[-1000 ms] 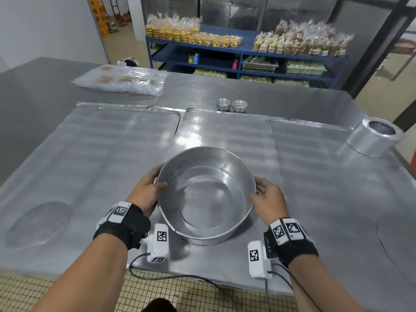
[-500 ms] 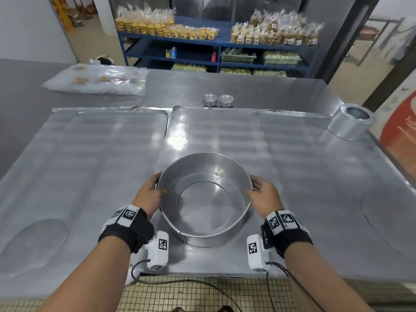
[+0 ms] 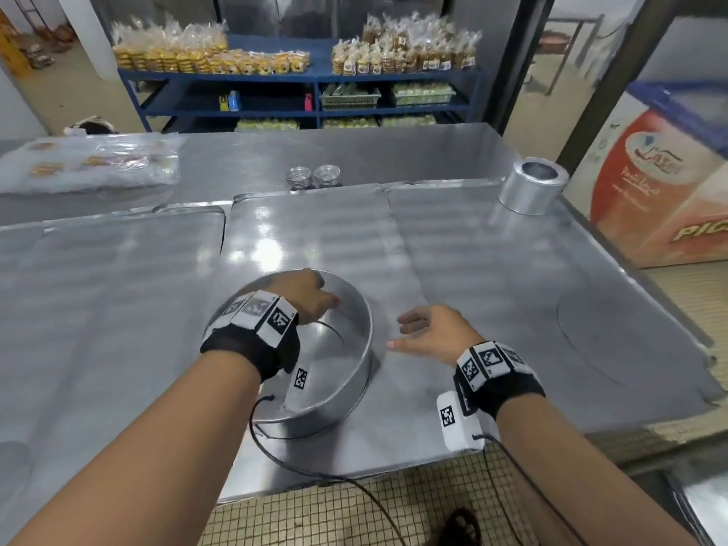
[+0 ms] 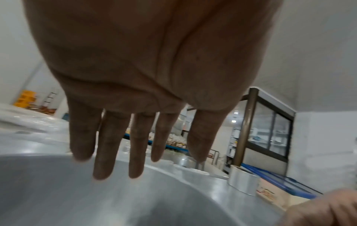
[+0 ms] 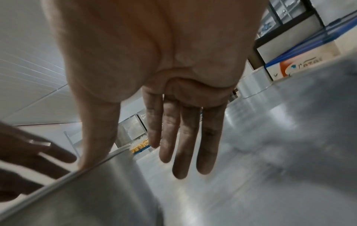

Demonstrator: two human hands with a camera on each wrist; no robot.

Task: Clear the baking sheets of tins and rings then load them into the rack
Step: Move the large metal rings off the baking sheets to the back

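Note:
A large round metal tin [image 3: 335, 372] stands on the middle baking sheet [image 3: 315, 238], near the table's front edge. My left hand [image 3: 307, 297] hovers over the tin's far left rim with its fingers straight; the left wrist view shows the fingers [image 4: 137, 152] spread above the tin's inside [image 4: 96, 198], holding nothing. My right hand [image 3: 425, 333] is open just right of the tin, apart from its wall. In the right wrist view its thumb [image 5: 96, 137] is close to the tin's rim [image 5: 86, 172]. A taller small tin [image 3: 532, 187] stands on the right sheet [image 3: 492, 277].
A third sheet [image 3: 98, 289] lies on the left. Two small tins [image 3: 313, 176] sit beyond the sheets. A plastic bag of pastries [image 3: 90, 163] lies far left. A flat round disc [image 3: 614, 333] lies on the right sheet. A chest freezer [image 3: 669, 183] stands to the right.
Both hands have let go of the big tin's sides. The left hand has moved over the tin, the right hand has drawn away to the right. The view has swung right.

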